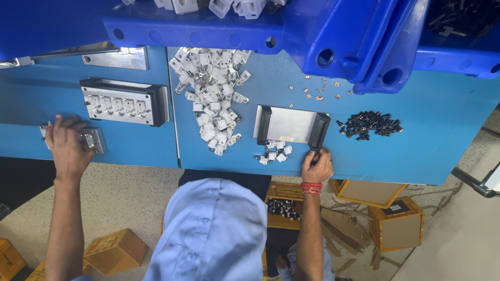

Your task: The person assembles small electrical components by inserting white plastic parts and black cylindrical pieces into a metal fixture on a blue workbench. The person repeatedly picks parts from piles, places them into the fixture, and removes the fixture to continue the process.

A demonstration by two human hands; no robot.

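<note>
Left hand (66,144): fingers spread, resting on small metal block (89,139) at blue worktop (442,135) edge | Right hand (316,167): curled, gripping black end of metal plate fixture (291,125) | Between: heap of white plastic parts (212,99); black screws (370,125) right.

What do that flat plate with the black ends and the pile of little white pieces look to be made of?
The flat plate looks like brushed bare metal: pale grey with a dull sheen. Its black end handles, one pinched by the right hand, look like matt plastic or coated metal; hard to tell. The white pieces look like moulded plastic, some with shiny metal clips.
</note>
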